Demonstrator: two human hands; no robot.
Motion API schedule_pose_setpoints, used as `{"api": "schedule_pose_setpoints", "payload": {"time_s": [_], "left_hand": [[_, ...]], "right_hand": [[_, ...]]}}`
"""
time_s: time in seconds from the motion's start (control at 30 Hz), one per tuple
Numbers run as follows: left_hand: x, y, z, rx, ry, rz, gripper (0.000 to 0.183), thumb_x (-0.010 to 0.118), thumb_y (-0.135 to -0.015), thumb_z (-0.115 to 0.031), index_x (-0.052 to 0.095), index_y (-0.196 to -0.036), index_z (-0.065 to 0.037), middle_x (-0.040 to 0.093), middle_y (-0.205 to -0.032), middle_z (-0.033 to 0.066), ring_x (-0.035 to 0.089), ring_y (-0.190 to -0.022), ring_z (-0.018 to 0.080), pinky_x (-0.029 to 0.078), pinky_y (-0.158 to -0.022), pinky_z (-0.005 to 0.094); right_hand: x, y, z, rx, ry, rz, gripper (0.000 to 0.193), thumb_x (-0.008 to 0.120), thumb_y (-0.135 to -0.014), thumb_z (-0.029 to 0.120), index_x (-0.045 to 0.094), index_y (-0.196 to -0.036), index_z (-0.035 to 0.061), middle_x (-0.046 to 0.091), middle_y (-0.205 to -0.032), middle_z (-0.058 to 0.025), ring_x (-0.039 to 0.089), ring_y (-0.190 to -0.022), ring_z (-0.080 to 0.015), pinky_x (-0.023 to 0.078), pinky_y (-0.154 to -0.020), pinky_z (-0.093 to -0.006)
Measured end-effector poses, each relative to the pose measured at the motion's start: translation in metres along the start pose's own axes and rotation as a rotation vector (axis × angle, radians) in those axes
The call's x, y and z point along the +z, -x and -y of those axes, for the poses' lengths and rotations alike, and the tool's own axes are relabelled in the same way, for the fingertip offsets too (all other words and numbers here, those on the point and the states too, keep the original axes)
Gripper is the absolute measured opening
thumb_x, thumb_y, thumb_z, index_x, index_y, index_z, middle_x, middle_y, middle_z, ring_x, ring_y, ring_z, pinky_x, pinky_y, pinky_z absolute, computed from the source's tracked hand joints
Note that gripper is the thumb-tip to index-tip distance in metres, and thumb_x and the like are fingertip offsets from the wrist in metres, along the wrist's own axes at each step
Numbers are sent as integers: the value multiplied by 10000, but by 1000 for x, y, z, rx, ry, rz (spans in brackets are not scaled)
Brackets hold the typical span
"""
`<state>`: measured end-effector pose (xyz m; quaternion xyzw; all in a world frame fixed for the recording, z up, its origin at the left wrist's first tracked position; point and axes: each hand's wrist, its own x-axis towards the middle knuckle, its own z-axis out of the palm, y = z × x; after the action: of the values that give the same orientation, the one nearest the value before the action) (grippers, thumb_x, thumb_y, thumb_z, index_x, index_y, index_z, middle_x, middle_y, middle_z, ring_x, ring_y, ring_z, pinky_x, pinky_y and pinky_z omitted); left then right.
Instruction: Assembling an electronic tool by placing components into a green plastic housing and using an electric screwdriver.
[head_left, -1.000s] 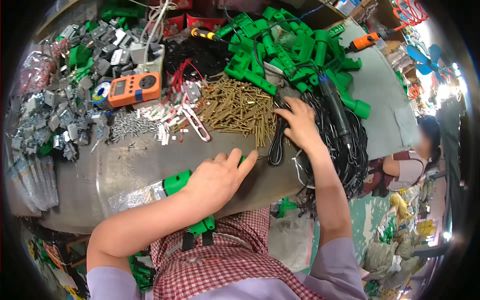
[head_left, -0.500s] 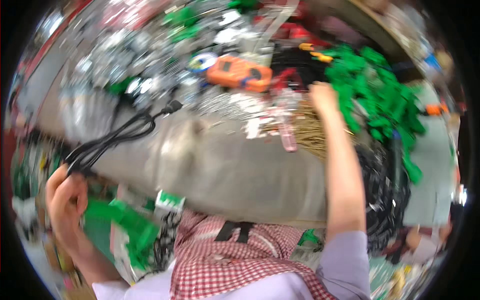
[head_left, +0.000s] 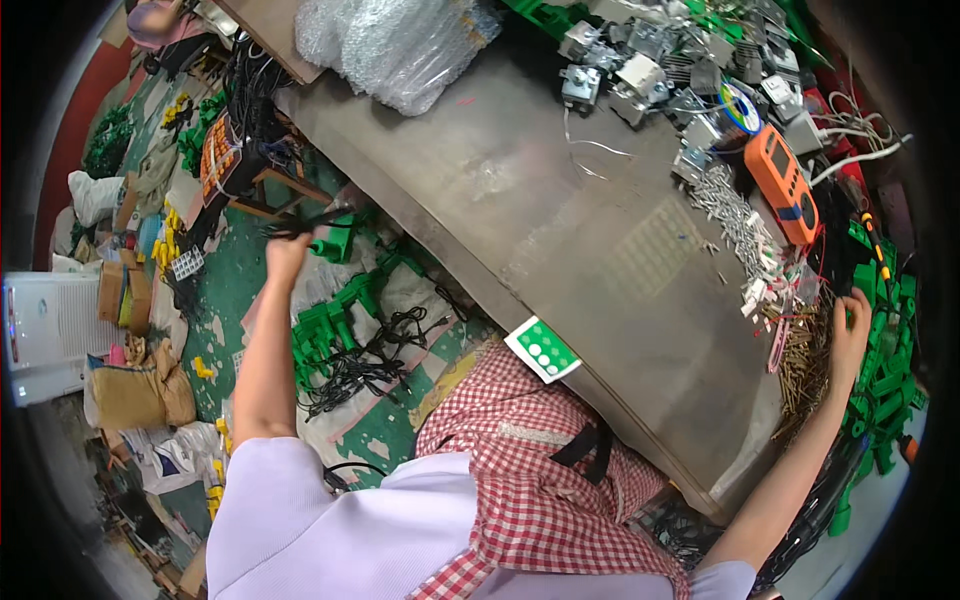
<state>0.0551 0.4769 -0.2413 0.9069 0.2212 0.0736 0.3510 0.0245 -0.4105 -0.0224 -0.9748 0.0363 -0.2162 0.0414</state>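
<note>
My left hand is stretched out beyond the table's left edge, closed around a black cable that looks dark and partly blurred. Beneath and beside it, green plastic parts show over the floor. At the table's right side, my right hand has its fingers bent and apart, with nothing seen in them. It lies between a heap of long brass-coloured screws and a pile of green plastic parts. An orange multimeter lies farther back from that hand.
The grey metal table carries bubble wrap, metal-cased components, a wire spool and small silver screws. Left of it, a stool with black cables, green parts and tangled black cords crowd the floor.
The view has swung left, showing more floor. My left hand has carried the black cable from over the table's near-left corner out beyond its left edge. My right hand stays near the screws.
</note>
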Motion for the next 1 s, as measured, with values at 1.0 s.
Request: {"api": "schedule_pose_setpoints", "payload": {"time_s": [1.0], "left_hand": [[23, -53, -397, 965, -25, -671, 338, 701, -770, -115, 632, -1090, -31, 609, -1031, 125, 588, -927, 288, 485, -826, 400]], "right_hand": [[-33, 146, 231, -42, -91, 315, 550, 706, -743, 104, 536, -1254, -7, 480, -1340, -164, 449, -1221, -365, 366, -1004, -472]]}}
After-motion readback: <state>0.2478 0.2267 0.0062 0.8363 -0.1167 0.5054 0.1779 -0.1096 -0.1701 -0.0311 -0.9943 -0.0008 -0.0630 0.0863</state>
